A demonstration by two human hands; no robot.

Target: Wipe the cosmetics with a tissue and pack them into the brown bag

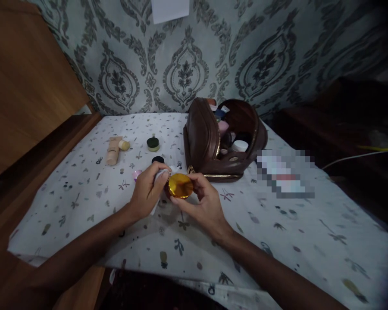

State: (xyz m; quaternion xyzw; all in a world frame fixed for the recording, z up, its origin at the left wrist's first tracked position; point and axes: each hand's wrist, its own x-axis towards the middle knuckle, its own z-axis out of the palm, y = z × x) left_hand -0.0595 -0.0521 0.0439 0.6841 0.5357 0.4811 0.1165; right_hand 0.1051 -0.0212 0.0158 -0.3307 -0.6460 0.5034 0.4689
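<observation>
Here's the right hand (207,206), fingers and thumb curled around the edge of a shiny gold round case (181,186), holding it up over the surface (116,241), centre stage. And the left hand (148,189) is right there at the case's other edge, a white cloth or tissue (162,175) pinched in its fingers! Just beyond sits a black round item (158,159), partly hidden by the left hand, with a pink item (136,174) near its knuckles. Farther back, a dark-lidded jar (153,144); to its left, a beige tube (113,150) with a small yellowish piece (124,145) beside it. Over on the right, the brown bag (198,133) gapes, zip undone, a white-lidded container (240,146) among its contents, patterned wall covering (186,71) behind.
</observation>
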